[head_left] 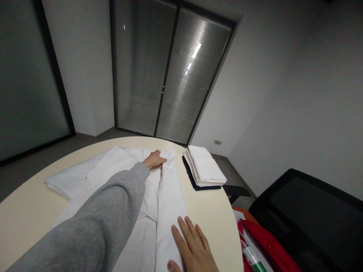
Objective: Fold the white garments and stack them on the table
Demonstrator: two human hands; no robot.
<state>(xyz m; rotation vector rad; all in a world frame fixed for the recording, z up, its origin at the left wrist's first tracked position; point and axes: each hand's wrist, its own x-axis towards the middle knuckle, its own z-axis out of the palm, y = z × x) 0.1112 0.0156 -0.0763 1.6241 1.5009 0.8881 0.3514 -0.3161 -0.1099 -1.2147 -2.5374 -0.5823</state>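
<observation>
White garment [171, 196] on surface [214, 215], long axis near–far. My left grip [154, 159] pinches its far end; my right grip [195, 247], fingers apart, lies at its near right edge.

A long, loose grey sleeve [113, 204] crosses the lower left of the frame, its soft, faintly mottled cloth creased in folds and narrowing to a snug cuff [143, 170]. The left hand [154, 160], near the centre, and the right hand [194, 247], at bottom centre, are bare.
</observation>
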